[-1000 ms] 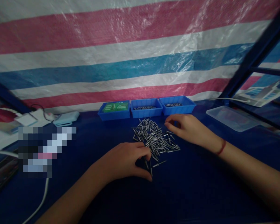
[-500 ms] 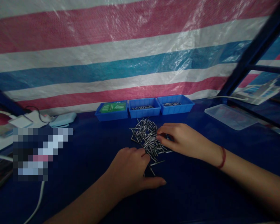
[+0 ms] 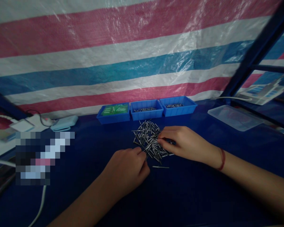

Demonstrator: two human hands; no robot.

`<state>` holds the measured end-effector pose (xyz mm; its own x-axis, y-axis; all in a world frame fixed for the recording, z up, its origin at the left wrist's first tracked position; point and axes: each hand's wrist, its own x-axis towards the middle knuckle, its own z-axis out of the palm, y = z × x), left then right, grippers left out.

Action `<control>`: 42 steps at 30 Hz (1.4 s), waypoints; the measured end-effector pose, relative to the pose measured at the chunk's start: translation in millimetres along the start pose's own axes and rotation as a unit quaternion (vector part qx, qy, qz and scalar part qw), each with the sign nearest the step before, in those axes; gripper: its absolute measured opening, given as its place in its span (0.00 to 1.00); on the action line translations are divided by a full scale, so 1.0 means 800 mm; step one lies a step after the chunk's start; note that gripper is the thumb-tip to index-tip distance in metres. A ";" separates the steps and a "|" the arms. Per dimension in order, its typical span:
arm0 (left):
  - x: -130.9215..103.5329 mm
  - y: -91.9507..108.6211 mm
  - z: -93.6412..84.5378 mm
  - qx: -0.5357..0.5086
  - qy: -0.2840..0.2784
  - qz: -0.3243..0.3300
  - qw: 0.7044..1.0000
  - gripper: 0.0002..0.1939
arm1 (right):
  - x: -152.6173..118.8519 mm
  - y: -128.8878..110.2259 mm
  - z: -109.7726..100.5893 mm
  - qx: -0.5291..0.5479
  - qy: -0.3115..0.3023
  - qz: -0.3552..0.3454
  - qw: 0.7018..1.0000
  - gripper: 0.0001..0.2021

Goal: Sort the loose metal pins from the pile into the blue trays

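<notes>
A loose pile of thin silver blind rivets (image 3: 149, 135) lies on the blue tabletop. My right hand (image 3: 186, 142) reaches into the pile's right side. Its thumb and index fingertips come together on a rivet there, though the fingers partly hide it. At the pile's near left edge is my left hand (image 3: 127, 167), fingers curled and thumb closed against them. A thin metal sliver shows at those fingertips, apparently a rivet, mostly covered. One single rivet (image 3: 161, 167) lies apart, in front of the pile.
Behind the pile stand three blue bins: the left bin (image 3: 113, 118) holds green packets, the middle bin (image 3: 147, 115) and right bin (image 3: 180, 111) hold rivets. A translucent lid (image 3: 235, 118) lies right. Left are a light-blue case (image 3: 64, 122) and a white cable (image 3: 43, 198).
My left hand has drawn back slightly leftward, and its outstretched thumb has closed in. A loose rivet near that thumb is no longer on the table there. My right hand has barely moved.
</notes>
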<state>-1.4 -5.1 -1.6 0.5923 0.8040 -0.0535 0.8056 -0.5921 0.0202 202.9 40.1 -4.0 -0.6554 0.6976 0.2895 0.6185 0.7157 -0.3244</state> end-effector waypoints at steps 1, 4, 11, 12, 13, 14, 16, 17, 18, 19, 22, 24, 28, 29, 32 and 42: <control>0.000 -0.002 -0.002 -0.010 0.003 -0.001 1.000 0.10 | 0.000 0.000 0.000 0.002 0.009 -0.002 1.000 0.12; 0.000 -0.008 -0.009 -0.076 0.032 0.009 0.997 0.10 | 0.000 -0.001 0.000 0.019 0.032 0.004 0.999 0.13; 0.004 -0.010 -0.010 -0.308 0.132 0.004 0.942 0.12 | 0.002 -0.011 0.001 0.277 0.065 0.070 0.956 0.09; 0.005 -0.009 -0.009 -0.324 0.132 -0.002 0.937 0.12 | 0.002 -0.013 0.002 0.322 0.058 0.083 0.941 0.09; 0.005 -0.008 -0.008 -0.336 0.131 -0.006 0.933 0.12 | 0.001 -0.016 0.003 0.359 0.052 0.095 0.927 0.09; 0.006 -0.008 -0.007 -0.346 0.130 -0.007 0.929 0.12 | 0.000 -0.018 0.004 0.386 0.050 0.102 0.915 0.09; 0.007 -0.006 -0.006 -0.359 0.131 -0.006 0.924 0.12 | -0.001 -0.021 0.006 0.416 0.056 0.107 0.901 0.09; 0.008 -0.006 -0.006 -0.365 0.131 -0.003 0.922 0.13 | -0.001 -0.023 0.007 0.425 0.060 0.106 0.897 0.09; 0.009 -0.006 -0.005 -0.371 0.130 0.001 0.919 0.13 | -0.001 -0.024 0.008 0.432 0.065 0.105 0.893 0.09; 0.009 -0.006 -0.004 -0.378 0.128 0.005 0.917 0.13 | -0.001 -0.025 0.008 0.440 0.069 0.104 0.889 0.09; 0.010 -0.006 -0.002 -0.400 0.114 0.016 0.909 0.12 | 0.000 -0.028 0.009 0.462 0.079 0.099 0.878 0.07; 0.009 -0.004 -0.002 -0.412 0.108 0.016 0.905 0.13 | 0.001 -0.030 0.009 0.470 0.084 0.094 0.874 0.06; 0.008 -0.001 -0.002 -0.423 0.104 0.003 0.900 0.12 | 0.000 -0.032 0.009 0.453 0.095 0.087 0.882 0.05; 0.008 0.000 -0.002 -0.422 0.107 -0.003 0.900 0.11 | 0.000 -0.032 0.009 0.444 0.096 0.088 0.886 0.06; 0.010 0.000 0.002 -0.412 0.137 -0.020 0.901 0.09 | -0.001 -0.031 0.010 0.418 0.106 0.085 0.898 0.06; 0.015 0.000 0.007 -0.394 0.177 -0.041 0.901 0.06 | -0.001 -0.032 0.013 0.353 0.142 0.064 0.923 0.05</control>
<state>5.9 4.5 -7.6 0.3857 0.8928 0.2326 0.5247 -0.4196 0.7407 183.7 21.0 -5.1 -0.3935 0.8277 0.4001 0.1816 0.4966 -0.8488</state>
